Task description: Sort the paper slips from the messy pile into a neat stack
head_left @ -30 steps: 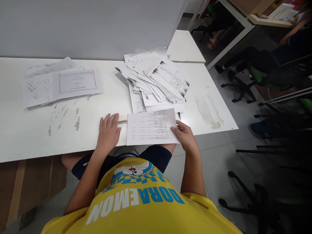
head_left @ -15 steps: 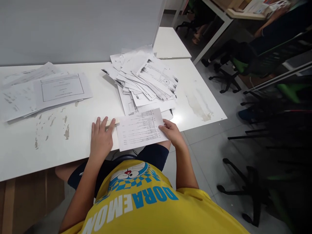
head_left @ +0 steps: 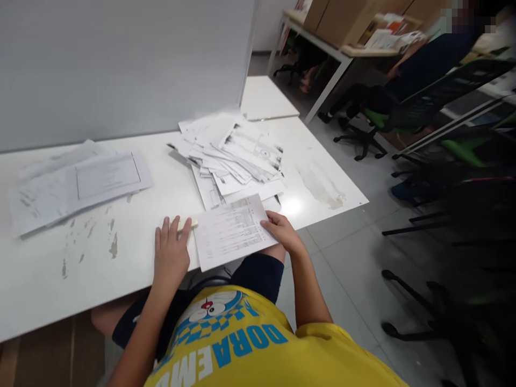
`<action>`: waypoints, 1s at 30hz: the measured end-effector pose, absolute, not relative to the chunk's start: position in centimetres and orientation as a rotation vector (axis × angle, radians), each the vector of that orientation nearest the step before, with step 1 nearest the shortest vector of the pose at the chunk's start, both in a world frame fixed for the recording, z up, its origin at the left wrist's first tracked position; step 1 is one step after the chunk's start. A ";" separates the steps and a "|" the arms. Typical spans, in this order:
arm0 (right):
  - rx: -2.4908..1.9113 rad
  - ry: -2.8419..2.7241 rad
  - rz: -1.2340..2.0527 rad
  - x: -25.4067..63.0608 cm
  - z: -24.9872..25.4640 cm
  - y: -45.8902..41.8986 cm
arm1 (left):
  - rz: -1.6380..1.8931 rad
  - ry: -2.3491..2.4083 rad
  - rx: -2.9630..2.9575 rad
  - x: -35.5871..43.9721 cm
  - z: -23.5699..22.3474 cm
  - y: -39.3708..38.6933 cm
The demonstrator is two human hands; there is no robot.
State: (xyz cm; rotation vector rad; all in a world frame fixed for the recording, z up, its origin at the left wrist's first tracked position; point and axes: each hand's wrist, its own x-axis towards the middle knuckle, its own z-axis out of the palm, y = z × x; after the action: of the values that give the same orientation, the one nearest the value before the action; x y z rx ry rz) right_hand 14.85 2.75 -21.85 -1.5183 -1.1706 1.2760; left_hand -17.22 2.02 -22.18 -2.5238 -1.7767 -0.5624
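Observation:
My right hand [head_left: 280, 231] pinches the right edge of a printed sheet of paper [head_left: 231, 236] between thumb and fingers. The sheet lies tilted over the table's front edge, partly above my lap. My left hand [head_left: 171, 247] rests palm down on the white table, left of the sheet, with its fingers stretched out and apart. A small pale block [head_left: 193, 223], perhaps an eraser, lies at its thumb and index finger, partly covered by the thumb. Just beyond the sheet is a messy pile of printed papers [head_left: 237, 161].
More papers [head_left: 108, 177] lie at the left of the white table [head_left: 133, 242], which has brownish stains. A grey partition [head_left: 121, 64] stands along the back. Right of the table are office chairs [head_left: 363, 134], a person seated at another desk [head_left: 363, 51], and cardboard boxes.
The view has tilted up, so the table and papers sit lower in the picture. Both hands keep nearly the same places relative to the sheet and the pale block.

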 end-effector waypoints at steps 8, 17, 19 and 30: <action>-1.386 -0.970 1.116 17.4 -19.2 3.1 | -0.803 -1.709 -2.477 -18.1 -23.3 2.5; -1.183 -1.180 1.392 12.1 -18.5 2.9 | -2.022 -2.271 -2.513 -18.2 -22.4 -0.8; -1.165 -1.203 1.420 11.5 -18.6 2.9 | -2.152 -2.634 -2.266 -17.5 -21.9 -1.1; -1.163 -1.338 1.312 10.0 -16.6 4.3 | -2.360 -2.635 -1.799 -20.1 -19.2 0.2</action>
State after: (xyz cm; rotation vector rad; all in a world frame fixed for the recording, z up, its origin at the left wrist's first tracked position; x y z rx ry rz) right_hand 10.02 4.28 -16.61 -1.1629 -1.3377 1.3120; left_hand -20.07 0.19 -19.15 -1.7987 -2.6351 -2.3596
